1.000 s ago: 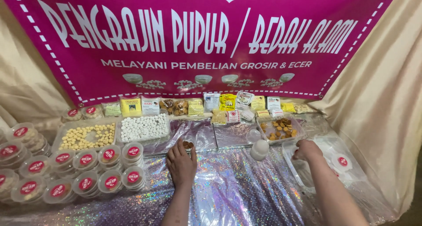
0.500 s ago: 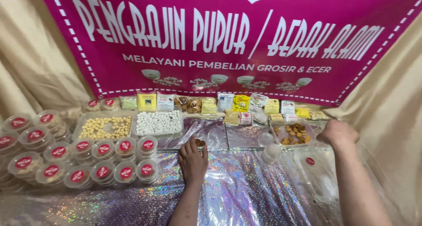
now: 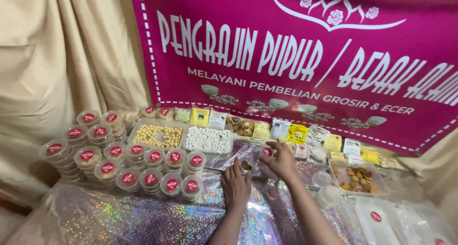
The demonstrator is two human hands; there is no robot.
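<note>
- While the left hand (image 3: 236,185) rests on the glittery surface (image 3: 143,216) with its fingers wrapped about a small open tub (image 3: 245,166) of brown pieces, the right hand (image 3: 281,161) pinches a round red-labelled lid (image 3: 267,151) just above it, at the tub's one o'clock.
- Head view, risk: the lid sits only in the fingertips, so it could slip and drop onto the foil, or come down crooked on the rim.
- Head view, crowding: stacked lidded tubs (image 3: 157,171) stand at nine o'clock of the left hand, a tray of white balls (image 3: 208,139) at eleven; a sideways nudge could topple a stack.
- Head view, right side: an open dish of brown pieces (image 3: 358,178) lies at three o'clock, near the right forearm, which could sweep it.
</note>
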